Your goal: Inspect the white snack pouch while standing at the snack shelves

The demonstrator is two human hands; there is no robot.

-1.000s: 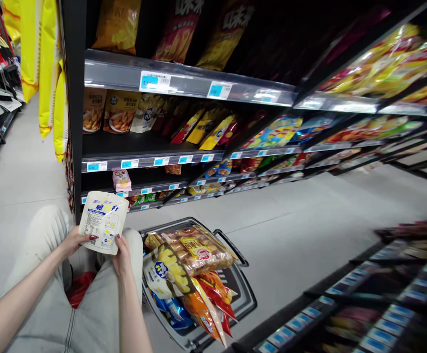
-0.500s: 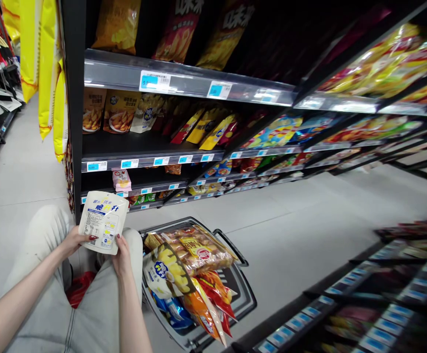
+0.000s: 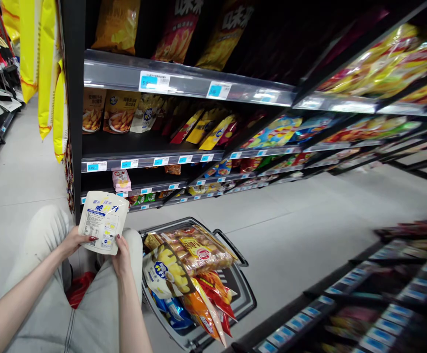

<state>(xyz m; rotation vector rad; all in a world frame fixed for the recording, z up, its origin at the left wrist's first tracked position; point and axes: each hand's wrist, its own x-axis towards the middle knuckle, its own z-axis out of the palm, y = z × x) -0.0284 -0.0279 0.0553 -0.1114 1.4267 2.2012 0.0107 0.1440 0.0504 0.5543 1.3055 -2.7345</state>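
Observation:
A cream-coloured snack bag (image 3: 103,220) is held above my knees, its printed back facing me. My left hand (image 3: 74,240) grips its left lower edge, with the thumb lying across the front. At the lower right corner, my right hand (image 3: 122,252) pinches the same bag. The fingers behind the bag are hidden. Just right of my leg stands a grey shopping basket (image 3: 248,294). In it lie a white and yellow snack bag (image 3: 165,269), a large clear pack of brown rolls (image 3: 202,250), an orange bag (image 3: 200,311) and a blue bag (image 3: 176,311).
Black store shelves (image 3: 125,142) with snack bags and price tags rise in front of me. Yellow bags (image 3: 46,68) hang at the shelf's left end. Another shelf row (image 3: 331,294) runs along the lower right. Grey tiled floor (image 3: 294,220) lies between the rows.

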